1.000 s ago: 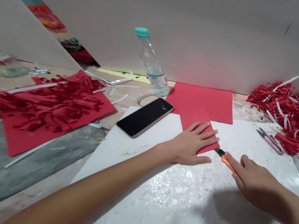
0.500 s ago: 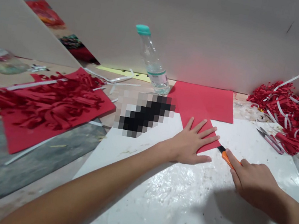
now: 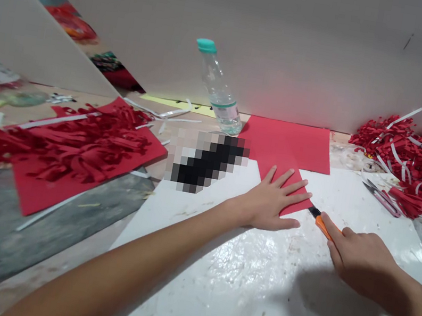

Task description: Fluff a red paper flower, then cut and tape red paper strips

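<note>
My left hand (image 3: 274, 201) lies flat with fingers spread on a narrow red sheet (image 3: 298, 198), pressing it onto the white board (image 3: 213, 288). My right hand (image 3: 360, 256) is wrapped around an orange and black utility knife (image 3: 325, 224), index finger stretched along its handle. The knife's tip is at the right edge of the red sheet, just beyond my left fingertips; whether the blade is in the sheet I cannot tell. Behind my left hand, a wider red sheet (image 3: 290, 144) lies flat against the wall's foot.
A clear bottle with a teal cap (image 3: 222, 92) stands behind the board, beside a pixelated dark object (image 3: 210, 163). Small pink-handled snips (image 3: 384, 200) lie right, near a heap of red fringed pieces (image 3: 417, 155). At left, red fringes (image 3: 91, 146) cover another red sheet (image 3: 34, 196).
The view has shifted slightly, so things at left appear a little further right. Both hands and the knife keep nearly the same place on the red sheet.
</note>
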Available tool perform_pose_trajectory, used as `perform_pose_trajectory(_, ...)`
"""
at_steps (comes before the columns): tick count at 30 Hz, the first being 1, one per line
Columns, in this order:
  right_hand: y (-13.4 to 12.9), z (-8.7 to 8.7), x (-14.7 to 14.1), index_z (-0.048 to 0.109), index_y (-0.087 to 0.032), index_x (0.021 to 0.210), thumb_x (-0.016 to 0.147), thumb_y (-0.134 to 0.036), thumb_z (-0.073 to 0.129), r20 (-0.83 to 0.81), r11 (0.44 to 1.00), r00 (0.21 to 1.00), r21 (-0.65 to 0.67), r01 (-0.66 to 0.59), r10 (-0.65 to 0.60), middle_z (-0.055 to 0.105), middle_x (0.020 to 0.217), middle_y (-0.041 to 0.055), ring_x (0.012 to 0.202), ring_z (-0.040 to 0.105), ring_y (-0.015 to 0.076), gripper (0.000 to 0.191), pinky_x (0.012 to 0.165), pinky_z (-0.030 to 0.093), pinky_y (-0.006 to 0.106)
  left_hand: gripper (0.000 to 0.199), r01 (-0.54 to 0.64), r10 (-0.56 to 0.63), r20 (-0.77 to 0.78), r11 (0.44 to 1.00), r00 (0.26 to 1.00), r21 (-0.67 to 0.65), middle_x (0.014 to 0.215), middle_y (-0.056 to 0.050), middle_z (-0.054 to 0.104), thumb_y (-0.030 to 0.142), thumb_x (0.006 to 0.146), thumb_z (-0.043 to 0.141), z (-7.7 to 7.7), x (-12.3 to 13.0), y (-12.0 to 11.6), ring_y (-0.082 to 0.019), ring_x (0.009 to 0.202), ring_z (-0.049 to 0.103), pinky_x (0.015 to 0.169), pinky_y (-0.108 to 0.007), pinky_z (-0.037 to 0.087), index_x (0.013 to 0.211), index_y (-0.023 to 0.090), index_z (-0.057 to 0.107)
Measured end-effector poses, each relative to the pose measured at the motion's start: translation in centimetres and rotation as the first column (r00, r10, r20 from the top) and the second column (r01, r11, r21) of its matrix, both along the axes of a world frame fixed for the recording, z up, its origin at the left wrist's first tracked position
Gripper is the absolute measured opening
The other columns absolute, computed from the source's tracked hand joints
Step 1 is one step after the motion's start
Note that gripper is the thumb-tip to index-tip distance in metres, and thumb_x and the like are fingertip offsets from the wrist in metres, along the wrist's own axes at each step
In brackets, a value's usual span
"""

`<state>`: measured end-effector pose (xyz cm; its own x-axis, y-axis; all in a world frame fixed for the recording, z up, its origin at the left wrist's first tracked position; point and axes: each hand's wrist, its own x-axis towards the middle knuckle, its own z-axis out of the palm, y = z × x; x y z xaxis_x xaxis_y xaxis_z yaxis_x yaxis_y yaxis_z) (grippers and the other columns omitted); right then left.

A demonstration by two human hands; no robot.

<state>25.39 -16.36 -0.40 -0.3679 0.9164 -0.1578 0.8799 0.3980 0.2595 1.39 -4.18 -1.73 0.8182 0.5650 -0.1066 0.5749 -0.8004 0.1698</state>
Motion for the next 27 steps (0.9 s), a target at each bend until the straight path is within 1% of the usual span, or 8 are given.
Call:
perform_pose_trajectory(3, 0.1, 0.3, -0.2, 0.033, -0.017, 0.154, 0.100, -0.025, 0.033, 0.001, 0.999, 1.000, -0.030, 0.022, -0.022, 0.071, 0.082, 0.0086, 0.052, 0.055, 0.0143, 0.054, 0.051, 0.013, 0.031, 0.081, 0.005, -0.005, 0.004, 1.000, 1.000, 0.003, 0.168, -0.004, 0.017, 0.076, 0.091, 0.036, 0.1, 0.0, 0.0, -0.044, 0.154, 0.003, 0.116, -0.073, 0.001, 0.158, 0.030, 0.029)
perform_pose_trajectory(7, 0.2, 0.9, -0.4, 0.029, -0.016, 0.156, 0.099, -0.022, 0.033, 0.006, 0.997, 1.000, -0.070, 0.020, -0.020, 0.071, 0.084, 0.0090, 0.053, 0.058, 0.0153, 0.057, 0.051, 0.011, 0.032, 0.080, 0.012, -0.012, 0.031, 1.000, 0.999, 0.007, 0.167, -0.005, 0.020, 0.076, 0.091, 0.037, 0.0, -0.1, 0.1, -0.045, 0.153, 0.004, 0.116, -0.074, 0.002, 0.157, 0.031, 0.031)
perform_pose_trajectory(12, 0.4, 1.1, -0.4, 0.028, -0.020, 0.155, 0.101, -0.028, 0.035, -0.025, 0.994, 0.997, -0.088, 0.066, -0.068, 0.072, 0.083, 0.0070, 0.055, 0.062, 0.0172, 0.056, 0.051, 0.010, 0.033, 0.081, 0.012, -0.012, 0.040, 1.000, 0.999, 0.000, 0.167, -0.005, 0.020, 0.077, 0.090, 0.037, 0.0, -0.1, 0.1, -0.045, 0.153, 0.005, 0.116, -0.073, 0.002, 0.157, 0.032, 0.031)
perform_pose_trajectory(16, 0.4, 1.3, -0.4, 0.025, -0.022, 0.157, 0.101, -0.027, 0.035, -0.007, 0.991, 0.997, -0.112, 0.074, -0.075, 0.072, 0.083, 0.0059, 0.058, 0.065, 0.0192, 0.057, 0.052, 0.010, 0.032, 0.078, 0.025, -0.026, 0.041, 1.000, 0.999, 0.007, 0.166, -0.005, 0.023, 0.076, 0.091, 0.037, 0.0, -0.1, 0.0, -0.045, 0.153, 0.007, 0.116, -0.073, 0.003, 0.156, 0.032, 0.033)
perform_pose_trajectory(20, 0.5, 1.2, -0.3, 0.024, -0.024, 0.157, 0.101, -0.028, 0.035, -0.012, 0.989, 0.996, -0.120, 0.088, -0.090, 0.073, 0.082, 0.0045, 0.057, 0.065, 0.0197, 0.058, 0.051, 0.011, 0.031, 0.077, 0.034, -0.035, 0.060, 0.999, 0.998, 0.017, 0.166, -0.005, 0.023, 0.075, 0.092, 0.038, -0.2, -0.1, 0.1, -0.045, 0.153, 0.010, 0.116, -0.073, 0.005, 0.156, 0.033, 0.033)
perform_pose_trajectory(23, 0.4, 0.9, -0.1, 0.027, -0.024, 0.156, 0.101, -0.028, 0.036, -0.020, 0.994, 0.998, -0.091, 0.065, -0.067, 0.072, 0.080, 0.0042, 0.053, 0.063, 0.0184, 0.056, 0.050, 0.011, 0.031, 0.078, 0.034, -0.034, 0.058, 0.999, 0.998, 0.006, 0.167, -0.005, 0.022, 0.075, 0.091, 0.039, 0.1, -0.2, 0.0, -0.045, 0.153, 0.009, 0.116, -0.073, 0.004, 0.156, 0.033, 0.033)
perform_pose_trajectory(25, -0.2, 0.6, 0.0, 0.029, -0.024, 0.156, 0.101, -0.028, 0.038, -0.011, 1.000, 1.000, -0.028, 0.014, -0.015, 0.070, 0.077, 0.0039, 0.051, 0.061, 0.0179, 0.057, 0.050, 0.010, 0.032, 0.078, 0.047, -0.047, 0.054, 0.999, 0.997, -0.013, 0.166, -0.005, 0.023, 0.076, 0.090, 0.039, 0.4, -0.3, -0.1, -0.045, 0.153, 0.009, 0.117, -0.072, 0.003, 0.155, 0.032, 0.036)
perform_pose_trajectory(27, -0.9, 0.4, 0.2, 0.029, -0.022, 0.157, 0.099, -0.025, 0.041, 0.010, 0.997, 0.998, 0.044, -0.057, 0.056, 0.069, 0.074, 0.0043, 0.050, 0.059, 0.0167, 0.059, 0.051, 0.010, 0.033, 0.074, 0.070, -0.068, 0.055, 0.997, 0.996, -0.030, 0.165, -0.003, 0.026, 0.075, 0.092, 0.037, 0.6, -0.5, -0.2, -0.043, 0.153, 0.011, 0.118, -0.070, 0.001, 0.153, 0.033, 0.039)
